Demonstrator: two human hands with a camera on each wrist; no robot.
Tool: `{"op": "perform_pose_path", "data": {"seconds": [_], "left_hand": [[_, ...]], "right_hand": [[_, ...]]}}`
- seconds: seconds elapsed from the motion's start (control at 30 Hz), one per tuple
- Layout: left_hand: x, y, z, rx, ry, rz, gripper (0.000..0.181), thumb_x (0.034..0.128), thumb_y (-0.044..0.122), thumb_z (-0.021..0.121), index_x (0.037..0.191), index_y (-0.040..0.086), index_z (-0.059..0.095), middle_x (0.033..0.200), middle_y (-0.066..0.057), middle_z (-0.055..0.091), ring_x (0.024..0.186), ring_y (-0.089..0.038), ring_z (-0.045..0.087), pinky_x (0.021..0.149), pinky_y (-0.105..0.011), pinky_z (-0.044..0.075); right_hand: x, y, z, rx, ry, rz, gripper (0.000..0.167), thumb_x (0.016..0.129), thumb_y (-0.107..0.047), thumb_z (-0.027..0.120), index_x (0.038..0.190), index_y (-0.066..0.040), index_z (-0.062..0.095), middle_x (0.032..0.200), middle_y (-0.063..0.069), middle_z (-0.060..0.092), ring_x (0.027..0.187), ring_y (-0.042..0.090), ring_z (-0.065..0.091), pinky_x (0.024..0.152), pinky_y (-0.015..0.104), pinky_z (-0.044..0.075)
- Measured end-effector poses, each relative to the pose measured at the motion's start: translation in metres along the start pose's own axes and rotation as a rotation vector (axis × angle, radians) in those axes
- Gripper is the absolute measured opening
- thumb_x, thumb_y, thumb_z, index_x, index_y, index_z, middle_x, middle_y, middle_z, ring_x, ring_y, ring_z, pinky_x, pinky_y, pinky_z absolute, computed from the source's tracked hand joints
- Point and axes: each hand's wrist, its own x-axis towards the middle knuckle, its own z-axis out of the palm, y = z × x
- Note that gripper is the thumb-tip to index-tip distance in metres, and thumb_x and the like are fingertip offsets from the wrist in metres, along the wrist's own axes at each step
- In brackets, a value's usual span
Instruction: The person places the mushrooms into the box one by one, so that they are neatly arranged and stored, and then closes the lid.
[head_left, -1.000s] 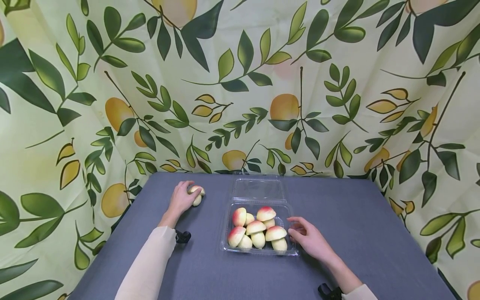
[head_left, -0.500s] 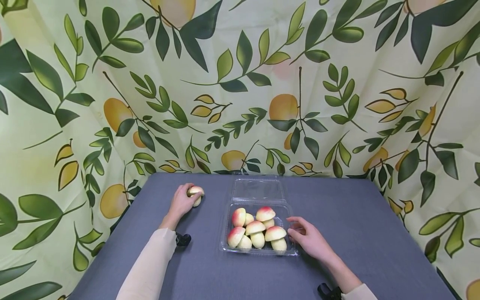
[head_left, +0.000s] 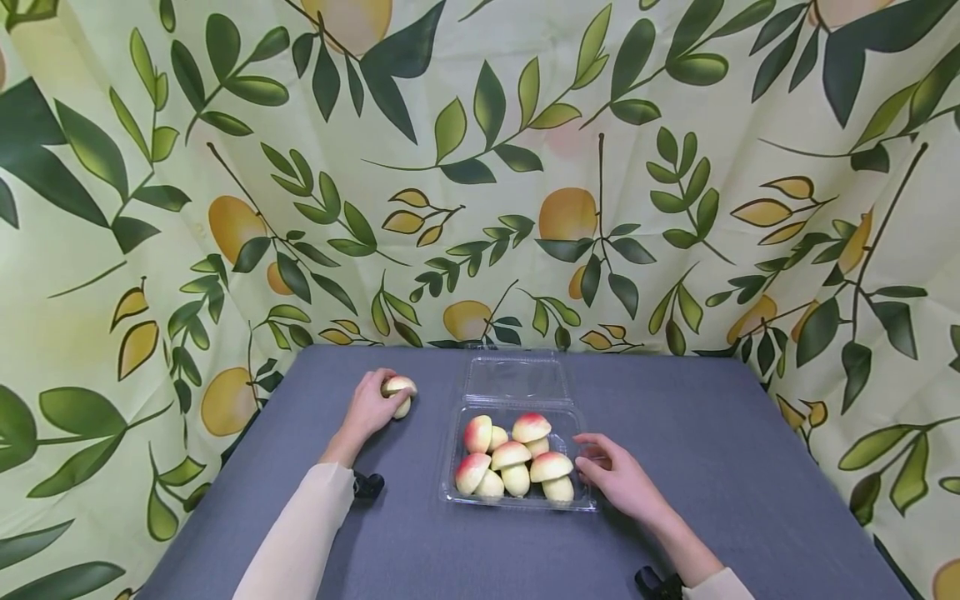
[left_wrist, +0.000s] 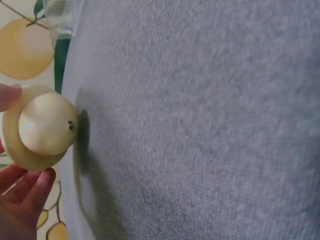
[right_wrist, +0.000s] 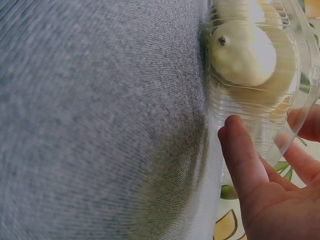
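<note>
In the head view my left hand (head_left: 369, 407) grips a toy mushroom (head_left: 403, 386) with a red-tinged cream cap, left of the container. The left wrist view shows the mushroom's (left_wrist: 47, 125) pale stem facing the camera, thumb and fingertips on opposite sides of its cap. A clear plastic clamshell container (head_left: 447, 492) stands with its lid (head_left: 517, 379) folded back. Several similar mushrooms (head_left: 512, 457) lie inside it. My right hand (head_left: 618, 475) is at the container's right side, fingers loosely bent by the rim; whether they touch it I cannot tell.
A grey-blue cloth covers the table (head_left: 660, 400). Behind and beside it hangs a curtain (head_left: 480, 208) printed with leaves and fruit. Both wrists wear a black camera strap (head_left: 367, 486).
My left hand has shifted slightly to the right and nearer with the mushroom. My right hand and the container have stayed in place.
</note>
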Motion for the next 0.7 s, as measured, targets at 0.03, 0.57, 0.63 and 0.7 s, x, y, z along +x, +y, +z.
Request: {"op": "perform_pose_path", "data": {"seconds": [0.03,0.57,0.63,0.7], "left_hand": [[-0.001,0.002,0.000,0.001,-0.004,0.004,0.051,0.0900,0.035,0.076,0.124,0.000,0.062,0.116,-0.021,0.059,0.104,-0.038,0.056,0.088,-0.050,0.045],[-0.011,0.020,0.008,-0.019,0.002,0.066,0.044,0.0878,0.032,0.079,0.117,0.001,0.065,0.108,-0.016,0.062,0.098,-0.033,0.058,0.086,-0.047,0.046],[-0.013,0.020,0.010,-0.019,0.004,0.071,0.044,0.0880,0.032,0.079,0.117,0.002,0.065,0.109,-0.016,0.062,0.098,-0.033,0.059,0.087,-0.047,0.047],[-0.014,0.021,0.012,-0.021,0.004,0.075,0.044,0.0882,0.033,0.079,0.118,0.003,0.066,0.110,-0.015,0.062,0.099,-0.032,0.059,0.087,-0.047,0.047]], "right_hand": [[0.000,0.000,0.000,-0.002,0.000,-0.002,0.038,0.098,-0.009,0.065,0.135,-0.002,0.058,0.108,0.013,0.065,0.086,0.021,0.069,0.075,0.034,0.058],[0.002,0.001,0.000,0.002,0.008,0.003,0.038,0.098,-0.008,0.066,0.135,-0.003,0.059,0.108,0.012,0.065,0.085,0.020,0.068,0.075,0.034,0.058],[0.001,0.001,0.000,0.004,0.004,0.000,0.038,0.098,-0.008,0.066,0.135,-0.002,0.059,0.108,0.012,0.065,0.086,0.020,0.068,0.075,0.034,0.058],[0.000,0.001,0.000,0.009,0.001,-0.005,0.038,0.098,-0.008,0.066,0.134,-0.002,0.059,0.108,0.013,0.064,0.086,0.021,0.069,0.075,0.036,0.058]]}}
